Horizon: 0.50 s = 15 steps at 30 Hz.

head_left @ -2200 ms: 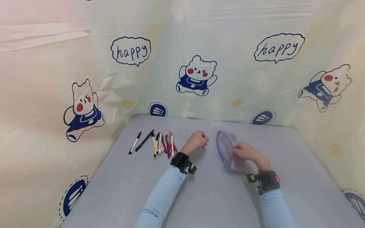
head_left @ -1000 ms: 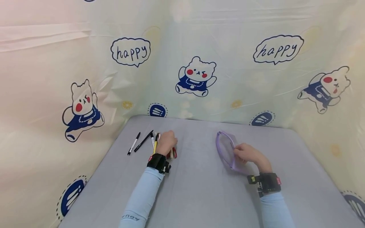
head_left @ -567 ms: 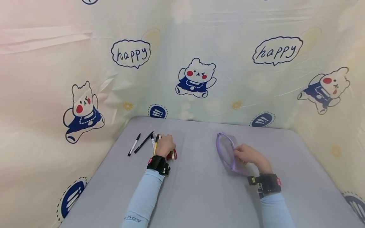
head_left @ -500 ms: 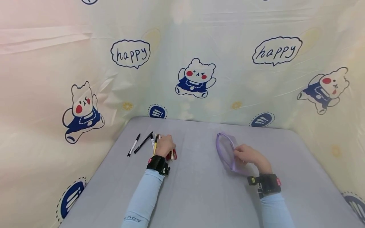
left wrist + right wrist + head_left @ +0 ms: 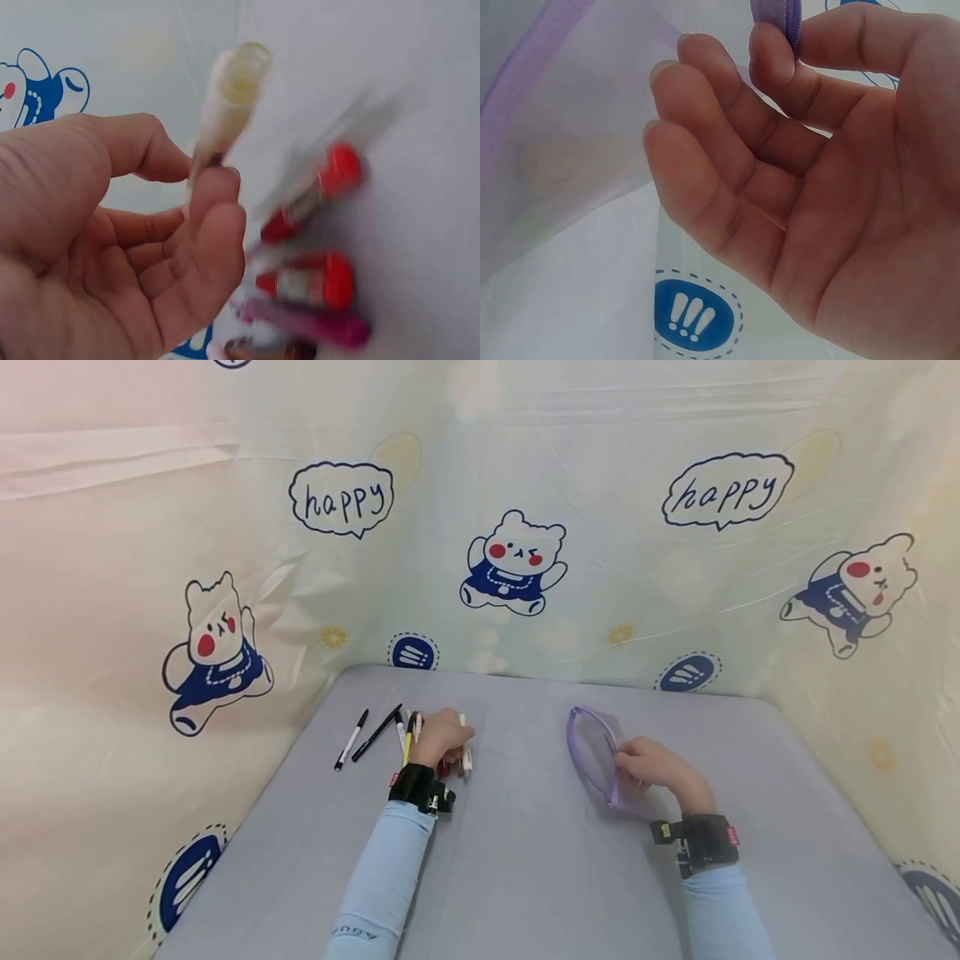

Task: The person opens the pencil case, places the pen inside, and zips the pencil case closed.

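Note:
My left hand (image 5: 442, 737) is over the right side of the pen group. Between thumb and fingertips it pinches a cream-coloured pen (image 5: 229, 101), raised above the table in the left wrist view; its translucent yellowish end points away from the hand. Below it lie blurred red-capped pens (image 5: 307, 281) and a purple pen (image 5: 307, 322). My right hand (image 5: 656, 768) holds the rim of a purple mesh zip pouch (image 5: 576, 747), whose mouth gapes towards the pens. In the right wrist view, thumb and index finger pinch the zip edge (image 5: 780, 16), the other fingers loosely bent.
On the left of the grey table (image 5: 525, 877) lie a white pen with a black cap (image 5: 351, 741), a black pen (image 5: 377, 733) and a yellow pen (image 5: 408, 742). A printed curtain (image 5: 600, 527) stands behind and beside the table.
My left hand has gone from mid-table leftward to the pens, gripped the cream-coloured pen, and now shifts slightly right and up with it. The right hand keeps its hold on the pouch.

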Each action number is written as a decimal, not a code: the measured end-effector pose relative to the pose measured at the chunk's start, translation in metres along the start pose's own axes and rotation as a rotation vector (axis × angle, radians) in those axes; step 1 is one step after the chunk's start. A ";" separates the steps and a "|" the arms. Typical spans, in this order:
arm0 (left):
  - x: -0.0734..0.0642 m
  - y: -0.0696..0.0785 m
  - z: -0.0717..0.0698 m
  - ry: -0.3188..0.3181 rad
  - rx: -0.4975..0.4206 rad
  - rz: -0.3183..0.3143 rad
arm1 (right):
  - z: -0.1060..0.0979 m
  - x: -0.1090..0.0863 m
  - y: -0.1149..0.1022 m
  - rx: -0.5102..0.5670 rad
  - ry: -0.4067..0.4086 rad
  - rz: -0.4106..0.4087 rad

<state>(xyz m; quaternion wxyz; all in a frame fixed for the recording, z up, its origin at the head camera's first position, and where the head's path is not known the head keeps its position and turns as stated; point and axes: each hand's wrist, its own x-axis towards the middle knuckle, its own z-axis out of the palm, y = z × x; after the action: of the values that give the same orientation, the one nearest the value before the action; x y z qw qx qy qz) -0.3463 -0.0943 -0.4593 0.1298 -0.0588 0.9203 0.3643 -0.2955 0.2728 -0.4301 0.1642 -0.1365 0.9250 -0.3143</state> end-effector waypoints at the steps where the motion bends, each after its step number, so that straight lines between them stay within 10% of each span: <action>1: 0.000 0.002 0.001 -0.011 -0.029 0.014 | 0.000 0.000 0.000 -0.001 0.001 0.002; 15: 0.000 0.036 0.035 -0.132 -0.306 0.097 | 0.002 0.001 -0.001 -0.013 0.000 0.012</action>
<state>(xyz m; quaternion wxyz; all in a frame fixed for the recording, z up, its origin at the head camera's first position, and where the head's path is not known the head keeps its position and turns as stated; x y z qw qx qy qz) -0.3472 -0.0441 -0.4601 0.1615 -0.0094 0.8452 0.5093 -0.2957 0.2709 -0.4312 0.1651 -0.1319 0.9278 -0.3074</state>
